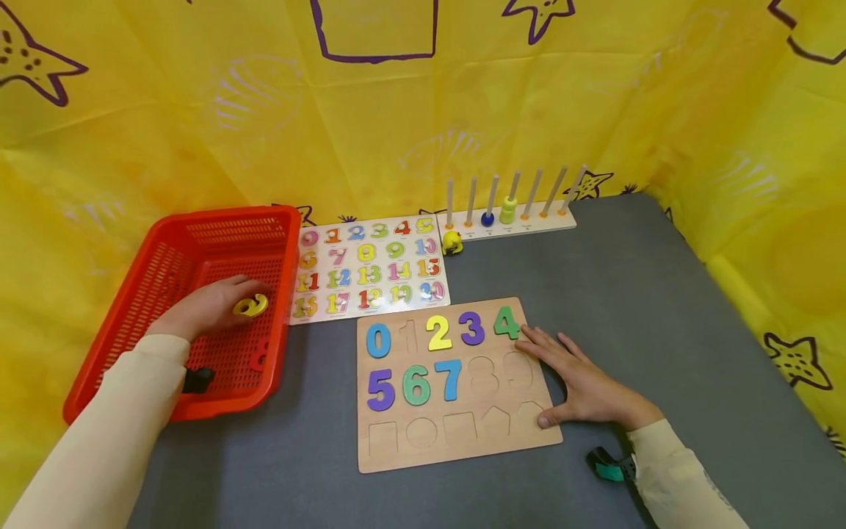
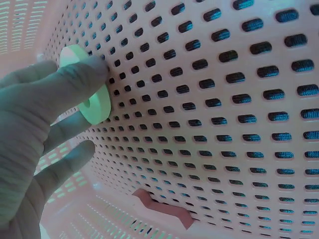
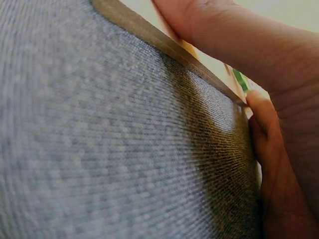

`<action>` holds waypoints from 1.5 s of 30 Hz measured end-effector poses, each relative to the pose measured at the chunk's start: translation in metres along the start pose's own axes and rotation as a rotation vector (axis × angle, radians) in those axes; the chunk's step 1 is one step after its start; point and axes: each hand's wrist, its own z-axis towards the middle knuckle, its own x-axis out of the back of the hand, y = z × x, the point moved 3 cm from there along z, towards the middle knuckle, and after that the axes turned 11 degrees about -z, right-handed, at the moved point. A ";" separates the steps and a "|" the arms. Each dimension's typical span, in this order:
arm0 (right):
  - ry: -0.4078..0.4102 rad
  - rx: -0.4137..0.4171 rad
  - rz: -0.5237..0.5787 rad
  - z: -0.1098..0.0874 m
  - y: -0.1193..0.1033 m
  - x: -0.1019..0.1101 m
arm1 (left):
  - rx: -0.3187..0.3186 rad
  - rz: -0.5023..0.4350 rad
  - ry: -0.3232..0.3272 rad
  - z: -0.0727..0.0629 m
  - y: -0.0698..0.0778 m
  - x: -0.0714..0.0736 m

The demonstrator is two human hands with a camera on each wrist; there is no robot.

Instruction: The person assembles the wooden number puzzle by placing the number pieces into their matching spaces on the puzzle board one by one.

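Inside the red basket (image 1: 288, 294), my left hand (image 1: 214, 303) pinches a yellow number piece (image 1: 259, 303) shaped like a 9 or 6. The left wrist view shows that piece (image 2: 101, 103) between thumb and fingers, beside the perforated wall. Lower in the basket lies a small red piece (image 1: 259, 358). My right hand (image 1: 588, 386) rests on the right edge of the wooden number board (image 1: 423, 459), fingers spread and thumb at its lower right. Colored numbers 0 and 2 to 7 sit in the board; 1, 8, 9 and the bottom row of shapes show as bare outlines.
A white number puzzle (image 1: 360, 319) with several rows of printed numbers lies between basket and board. Behind stands a peg counter (image 1: 555, 225) with blue and lime beads, a small yellow toy (image 1: 452, 242) beside it. A yellow patterned cloth (image 1: 370, 132) hangs behind the grey table (image 1: 615, 294).
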 end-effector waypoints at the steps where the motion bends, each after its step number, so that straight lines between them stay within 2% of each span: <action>1: -0.002 0.000 -0.002 0.000 0.000 0.000 | 0.004 -0.004 0.000 0.001 -0.001 0.000; 8: -0.011 -0.011 -0.003 -0.001 0.000 0.000 | 0.025 -0.009 0.020 0.003 0.002 0.000; 14: -0.005 -0.008 0.007 -0.001 -0.001 0.001 | 0.075 -0.029 0.057 0.001 0.017 0.008; 17: -0.004 -0.005 0.011 -0.001 -0.001 0.001 | 0.091 -0.035 0.104 -0.004 0.032 0.018; 20: -0.004 -0.002 0.006 -0.001 -0.001 0.002 | 0.091 -0.036 0.178 -0.011 0.052 0.029; 23: -0.001 0.003 0.004 -0.002 -0.001 0.002 | 0.064 -0.051 0.247 -0.014 0.074 0.038; 27: 0.000 0.001 0.015 -0.002 -0.001 0.002 | 0.006 -0.120 0.272 -0.012 0.106 0.039; 31: -0.006 -0.006 0.009 -0.001 -0.001 0.000 | -0.043 -0.181 0.243 -0.008 0.134 0.028; 36: -0.010 -0.014 -0.017 -0.001 -0.001 0.000 | -0.117 -0.231 0.180 0.001 0.168 0.004; 40: -0.005 -0.020 -0.013 -0.001 -0.001 0.001 | -0.161 -0.281 0.119 0.014 0.196 -0.020; 45: -0.009 -0.012 -0.010 -0.001 -0.002 0.001 | -0.160 -0.317 0.061 0.031 0.229 -0.057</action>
